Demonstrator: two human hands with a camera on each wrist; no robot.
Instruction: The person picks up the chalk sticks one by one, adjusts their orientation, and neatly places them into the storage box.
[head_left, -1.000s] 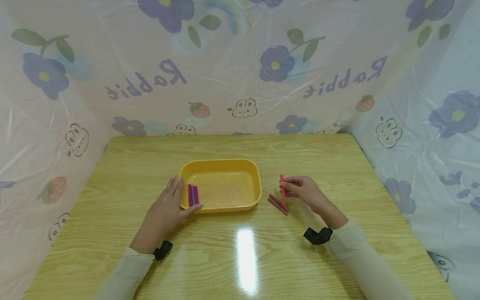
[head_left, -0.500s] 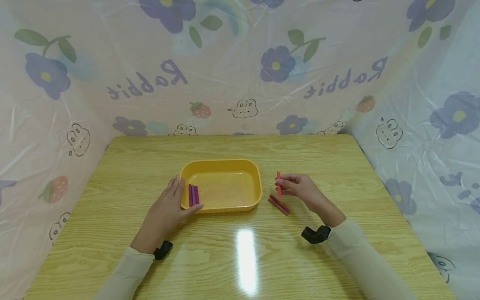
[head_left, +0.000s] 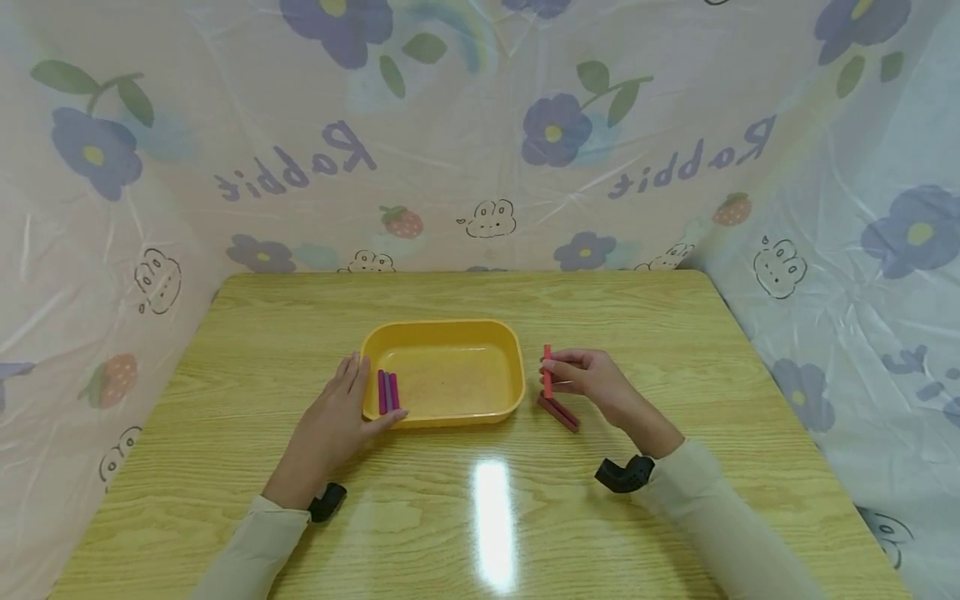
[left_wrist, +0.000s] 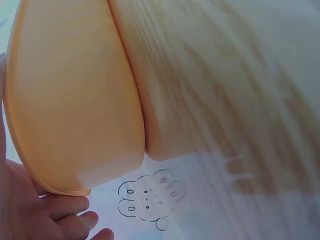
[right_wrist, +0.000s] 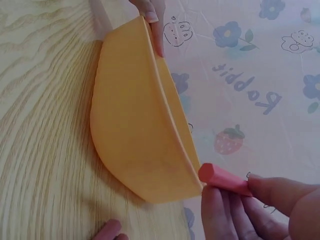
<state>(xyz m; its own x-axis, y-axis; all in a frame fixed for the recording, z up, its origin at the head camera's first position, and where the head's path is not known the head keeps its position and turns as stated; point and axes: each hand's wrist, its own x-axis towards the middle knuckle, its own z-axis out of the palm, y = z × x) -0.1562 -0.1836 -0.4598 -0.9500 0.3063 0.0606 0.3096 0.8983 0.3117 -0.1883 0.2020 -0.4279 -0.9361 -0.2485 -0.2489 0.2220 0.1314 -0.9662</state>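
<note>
My right hand (head_left: pixel 600 379) pinches a red hexagonal crayon (head_left: pixel 547 372) upright, just right of the yellow plastic basin (head_left: pixel 450 419). In the right wrist view thumb and fingers hold that crayon (right_wrist: pixel 225 180) beside the basin's rim. Two brownish-red crayons (head_left: pixel 558 413) lie side by side on the table below this hand. My left hand (head_left: pixel 330 421) grips the basin's near left corner, thumb along the front rim and fingers at the left side. Inside, at the left end, three crayons (head_left: pixel 387 393) in purple, lilac and magenta lie parallel.
The wood-grain table (head_left: pixel 420 508) has a bright glare streak in front of the basin. A patterned plastic sheet (head_left: pixel 442 150) hangs behind it and along both sides. Each wrist carries a black camera mount (head_left: pixel 625 475).
My right hand has moved a little left with the red crayon, toward the basin's right end. The left hand and the basin have stayed in place.
</note>
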